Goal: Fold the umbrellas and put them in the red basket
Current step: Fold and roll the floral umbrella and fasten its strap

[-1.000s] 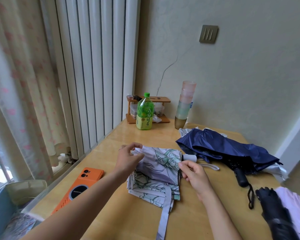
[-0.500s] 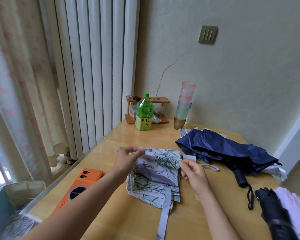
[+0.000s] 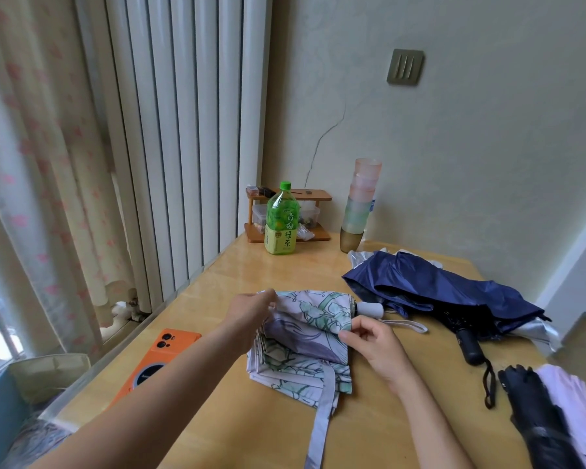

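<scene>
On table: floral umbrella crosswise, handle pointing right, right hand pinching fabric.

Glossy wooden table, printed cloth umbrella

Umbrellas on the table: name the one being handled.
The floral lilac-and-green umbrella, held by the left hand and right hand; the navy umbrella and black umbrella lie untouched.

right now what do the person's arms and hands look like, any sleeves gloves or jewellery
The left hand and right hand wear no gloves. The left forearm and right forearm are bare, with no sleeve up to the frame edge. No watch or bracelet on either wrist, and no ring shows on the visible fingers.
</scene>
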